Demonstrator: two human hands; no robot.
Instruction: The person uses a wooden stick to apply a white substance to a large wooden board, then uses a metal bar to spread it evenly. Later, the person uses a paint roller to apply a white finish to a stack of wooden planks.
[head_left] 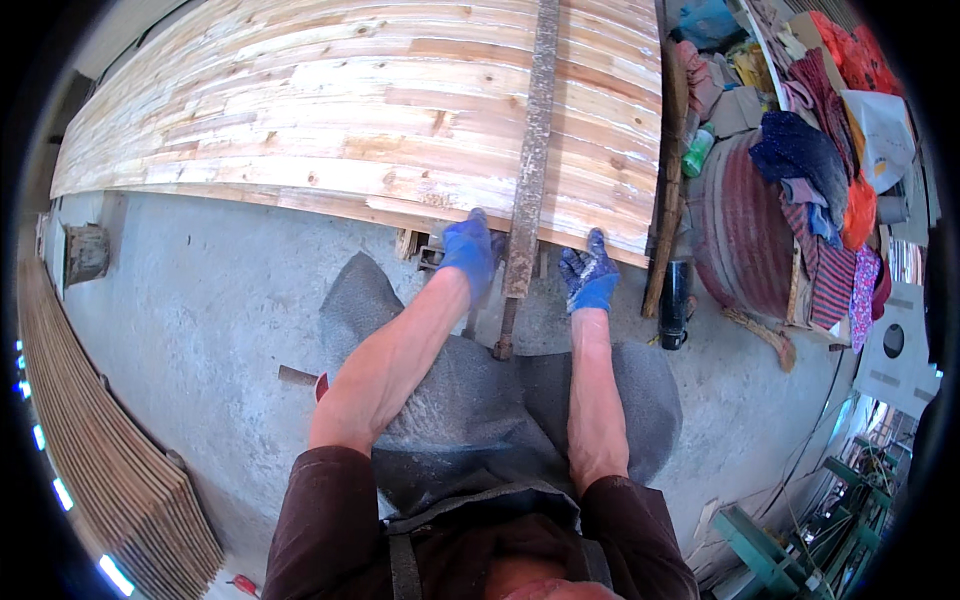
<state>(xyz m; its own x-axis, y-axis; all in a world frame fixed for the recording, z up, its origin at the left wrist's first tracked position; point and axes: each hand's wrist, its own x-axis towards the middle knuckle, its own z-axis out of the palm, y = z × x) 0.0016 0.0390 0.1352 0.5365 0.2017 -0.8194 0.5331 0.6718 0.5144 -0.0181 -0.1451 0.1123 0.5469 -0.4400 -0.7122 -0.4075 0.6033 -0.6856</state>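
Dark flask, contents hidden, sits near panel's edge; right hand spreads fingers there, left hand's grip unclear; floor extends leftward.

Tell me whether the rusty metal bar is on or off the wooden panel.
On: the metal bar lies across the wooden panel, hiding a strip of it, and passes between left hand and right hand.

The left glove is blue. The right glove is blue with whitish speckles. The wood panel is tan with brown spots. The apron is grey.
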